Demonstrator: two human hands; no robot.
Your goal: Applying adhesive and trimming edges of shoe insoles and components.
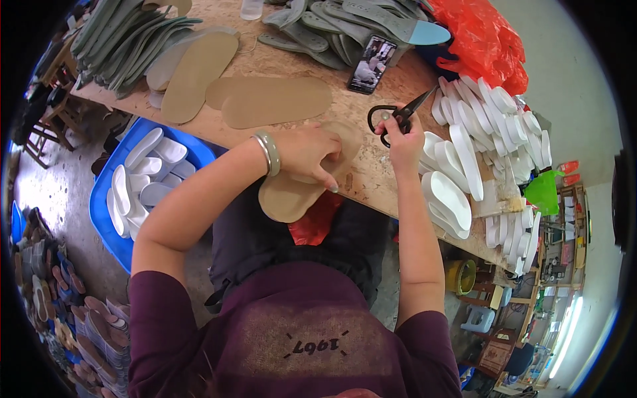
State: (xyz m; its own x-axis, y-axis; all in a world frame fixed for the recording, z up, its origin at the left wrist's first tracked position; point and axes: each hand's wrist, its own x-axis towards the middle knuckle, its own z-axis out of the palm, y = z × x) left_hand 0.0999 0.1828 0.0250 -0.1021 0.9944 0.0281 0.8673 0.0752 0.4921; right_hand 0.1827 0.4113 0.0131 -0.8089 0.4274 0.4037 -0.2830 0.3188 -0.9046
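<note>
A tan shoe insole (286, 199) lies partly over the table's front edge, above my lap. My left hand (308, 154), with a bangle (268, 154) on its wrist, is curled over its middle, the thumb set apart from the fingers. Some of those fingertips are hidden. To the right, my right hand (406, 138) grips black-handled scissors (419, 102), their blades pointing up and away to the right. Just beyond my left hand, another pair of tan pieces (279, 101) lies flat, one overlapping the other. A further long tan insole (199, 76) rests to their left.
Stacks of grey-green soles (116, 46) and a loose heap of grey soles (332, 26) cover the far side. A phone (373, 64) leans there near a red plastic bag (481, 40). White soles (464, 159) crowd the right; a blue bin (109, 229) of white soles stands left.
</note>
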